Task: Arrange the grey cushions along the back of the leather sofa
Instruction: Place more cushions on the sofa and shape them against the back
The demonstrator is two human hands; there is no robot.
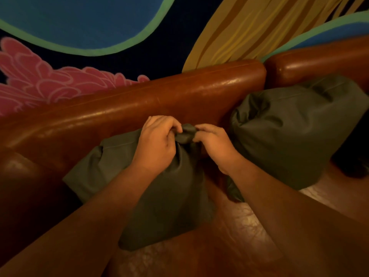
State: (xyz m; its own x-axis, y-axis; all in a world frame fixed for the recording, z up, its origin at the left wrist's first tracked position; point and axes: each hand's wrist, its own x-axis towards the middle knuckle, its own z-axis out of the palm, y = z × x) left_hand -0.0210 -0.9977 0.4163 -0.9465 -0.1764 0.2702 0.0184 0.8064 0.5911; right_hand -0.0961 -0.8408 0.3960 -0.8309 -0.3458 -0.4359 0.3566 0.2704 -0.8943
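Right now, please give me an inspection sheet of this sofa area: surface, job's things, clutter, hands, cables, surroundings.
Surface: brown leather sofa, seat glossy, backrest in two sections.
Job's things: near grey fabric cushion leans on the backrest, its top corner bunched up; second grey fabric cushion stands against the backrest to the right.
Clutter: nothing seen.
Hands: left hand and right hand both pinch the near cushion's top corner.
Cables: nothing seen.
Surroundings: painted wall mural in blue, green, pink and yellow behind the sofa; dim light.
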